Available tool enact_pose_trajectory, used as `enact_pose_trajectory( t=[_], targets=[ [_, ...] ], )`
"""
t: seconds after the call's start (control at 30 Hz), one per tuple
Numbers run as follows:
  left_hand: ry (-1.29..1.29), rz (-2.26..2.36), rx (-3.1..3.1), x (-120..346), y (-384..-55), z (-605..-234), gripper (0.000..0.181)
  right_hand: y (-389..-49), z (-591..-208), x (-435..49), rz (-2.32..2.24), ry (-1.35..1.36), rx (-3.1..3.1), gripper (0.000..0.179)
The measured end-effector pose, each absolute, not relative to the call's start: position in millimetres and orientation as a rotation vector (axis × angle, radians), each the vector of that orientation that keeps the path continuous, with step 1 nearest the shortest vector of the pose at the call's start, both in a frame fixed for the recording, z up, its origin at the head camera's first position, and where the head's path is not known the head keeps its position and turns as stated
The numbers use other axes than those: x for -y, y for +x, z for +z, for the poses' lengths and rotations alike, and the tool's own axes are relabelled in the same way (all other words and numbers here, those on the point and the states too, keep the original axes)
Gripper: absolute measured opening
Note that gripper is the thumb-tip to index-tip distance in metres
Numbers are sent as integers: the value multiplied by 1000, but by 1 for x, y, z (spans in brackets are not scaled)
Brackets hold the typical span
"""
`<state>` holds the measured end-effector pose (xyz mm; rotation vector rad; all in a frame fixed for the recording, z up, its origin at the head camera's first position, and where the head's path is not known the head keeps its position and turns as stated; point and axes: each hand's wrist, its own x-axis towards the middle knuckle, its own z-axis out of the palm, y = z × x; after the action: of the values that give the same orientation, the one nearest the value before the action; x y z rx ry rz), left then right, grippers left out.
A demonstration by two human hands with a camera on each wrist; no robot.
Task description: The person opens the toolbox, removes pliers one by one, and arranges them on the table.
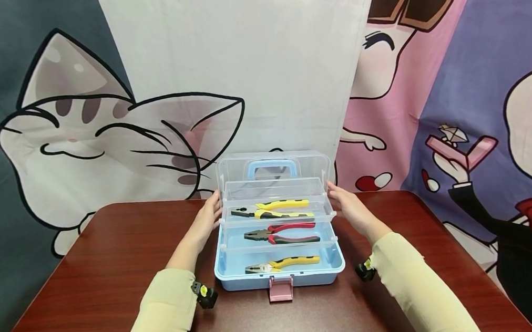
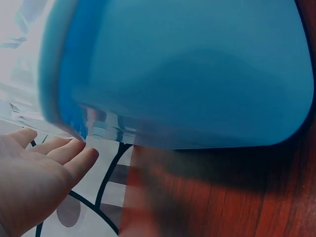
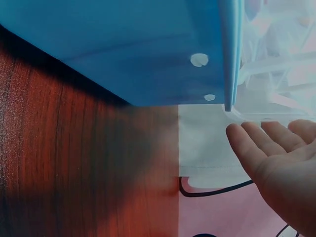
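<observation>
A light blue toolbox [image 1: 226, 284] with its clear lid [image 1: 232, 171] raised stands on the table. Its clear trays are spread out, stepped toward the back. Yellow-and-black pliers [image 1: 283, 204] lie in the upper tray, and red-and-black pliers [image 1: 292, 227] are seen below them. Another yellow-handled pair of pliers [image 1: 298, 260] lies in the blue bottom. At the box's left side is my left hand [image 1: 205, 217], its fingers extended by the lid and trays. My right hand [image 1: 352, 208] mirrors it on the right, fingers extended [image 3: 266, 143]. Whether the fingertips press the plastic, I cannot tell.
A pink latch [image 1: 281, 289] hangs down at the box's front. The reddish-brown wooden table [image 1: 127, 262] has its far edge just behind the box. Behind it hangs a cartoon-printed cloth [image 1: 236, 47]. A light blue handle [image 1: 271, 163] shows at the lid.
</observation>
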<state>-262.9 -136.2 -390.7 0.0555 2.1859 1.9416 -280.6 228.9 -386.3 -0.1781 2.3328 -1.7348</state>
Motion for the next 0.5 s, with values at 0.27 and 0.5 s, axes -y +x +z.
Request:
enact_pose_trajectory(
  t=[0.27,0.5],
  targets=[
    [79,1955,-2151,137,-262,-390,73,-281,-389,-229,-1795,-198,-2246,54],
    [60,1961,-2141,137,-264,-392,72,-283,-390,-227,-1844,-154,-2207,56]
  ],
)
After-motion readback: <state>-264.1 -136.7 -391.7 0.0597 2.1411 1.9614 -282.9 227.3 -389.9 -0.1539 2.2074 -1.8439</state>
